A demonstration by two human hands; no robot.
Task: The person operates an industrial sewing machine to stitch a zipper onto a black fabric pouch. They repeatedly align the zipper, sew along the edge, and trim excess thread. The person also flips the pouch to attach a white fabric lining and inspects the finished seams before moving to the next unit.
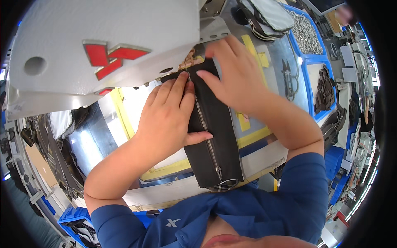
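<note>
A long black fabric piece [223, 144] with a metal zipper [201, 111] down its middle lies under the head of a grey-white sewing machine [153, 25]. The zipper's slider [218, 169] is at the near end. My left hand [167, 109] rests flat on the fabric, fingers pointing to the needle area and thumb stretched across the zipper. On the far right part of the piece is my right hand [237, 74], its thumb apart from its fingers at the fabric edge. Its fingertips are near the presser foot [192, 62], partly hard to make out.
Yellow tape strips [256, 137] mark the work table. Scissors [289, 78] lie to the right, beside a blue tray [320, 51] of small metal parts and another of black pieces [324, 91]. Dark fabric items [264, 18] are piled at the back; plaid-lined pieces [64, 149] hang at left.
</note>
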